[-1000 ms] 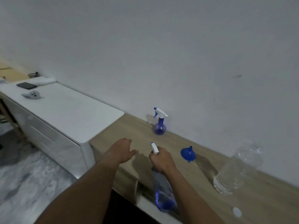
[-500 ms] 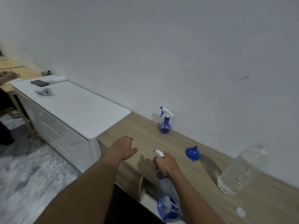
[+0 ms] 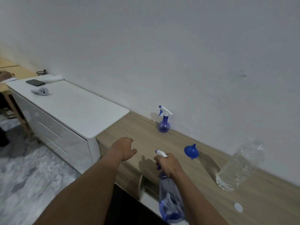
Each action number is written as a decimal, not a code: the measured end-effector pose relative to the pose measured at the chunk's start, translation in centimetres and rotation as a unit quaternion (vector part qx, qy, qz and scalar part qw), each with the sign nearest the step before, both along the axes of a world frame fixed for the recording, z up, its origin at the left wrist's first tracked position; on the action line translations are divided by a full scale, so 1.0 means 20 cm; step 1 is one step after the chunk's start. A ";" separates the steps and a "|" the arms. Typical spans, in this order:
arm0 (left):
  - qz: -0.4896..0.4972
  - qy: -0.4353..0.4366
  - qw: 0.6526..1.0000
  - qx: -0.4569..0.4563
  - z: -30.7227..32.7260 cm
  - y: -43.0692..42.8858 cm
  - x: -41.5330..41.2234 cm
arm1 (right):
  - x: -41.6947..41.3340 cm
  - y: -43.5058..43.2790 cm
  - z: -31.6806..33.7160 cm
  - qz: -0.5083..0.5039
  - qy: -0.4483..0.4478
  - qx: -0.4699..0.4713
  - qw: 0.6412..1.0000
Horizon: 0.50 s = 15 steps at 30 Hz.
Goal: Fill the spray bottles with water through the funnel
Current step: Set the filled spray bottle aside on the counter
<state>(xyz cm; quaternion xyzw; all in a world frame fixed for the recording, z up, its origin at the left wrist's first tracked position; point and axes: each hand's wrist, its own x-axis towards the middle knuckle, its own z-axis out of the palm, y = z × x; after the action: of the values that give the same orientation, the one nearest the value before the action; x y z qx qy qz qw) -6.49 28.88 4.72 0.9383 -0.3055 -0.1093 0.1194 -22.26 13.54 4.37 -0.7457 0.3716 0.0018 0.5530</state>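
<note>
My right hand (image 3: 168, 165) grips the white trigger head of a tall blue spray bottle (image 3: 170, 198), which hangs below it over the front edge of the wooden counter (image 3: 138, 130). My left hand (image 3: 125, 147) hovers over the counter's left part, holding nothing, fingers loosely curled. A small round blue spray bottle (image 3: 164, 122) with a white trigger stands by the wall. A blue funnel (image 3: 191, 151) lies upside down on the counter. A large clear water bottle (image 3: 240, 164) stands at the right, its cap off. A white cap (image 3: 238, 207) lies near the counter's front.
A white drawer cabinet (image 3: 73, 108) adjoins the counter on the left, carrying a dark phone (image 3: 35, 82), a white controller (image 3: 41, 91) and a folded cloth (image 3: 52, 78). Another person's hand (image 3: 4, 75) shows at the far left. Marble floor lies below.
The view has shifted a little, so everything sits further right and lower in the frame. My right hand still holds the tall spray bottle, and my left hand has stayed over the counter.
</note>
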 end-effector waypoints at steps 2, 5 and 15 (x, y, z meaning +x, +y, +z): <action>0.000 0.003 1.000 0.001 0.00 0.00 0.00 | 0.00 0.00 0.02 0.004 0.000 0.000 1.000; -0.003 0.005 1.000 0.000 0.00 0.00 -0.01 | 0.00 0.00 0.01 0.009 0.009 0.013 1.000; -0.005 0.012 1.000 0.003 0.00 0.02 0.00 | -0.02 0.01 0.00 0.005 -0.016 -0.054 0.998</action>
<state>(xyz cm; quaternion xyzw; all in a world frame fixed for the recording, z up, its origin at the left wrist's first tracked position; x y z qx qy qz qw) -6.42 29.29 4.64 0.9358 -0.3081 -0.1222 0.1201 -22.64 13.77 4.43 -0.7764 0.3587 -0.0278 0.5174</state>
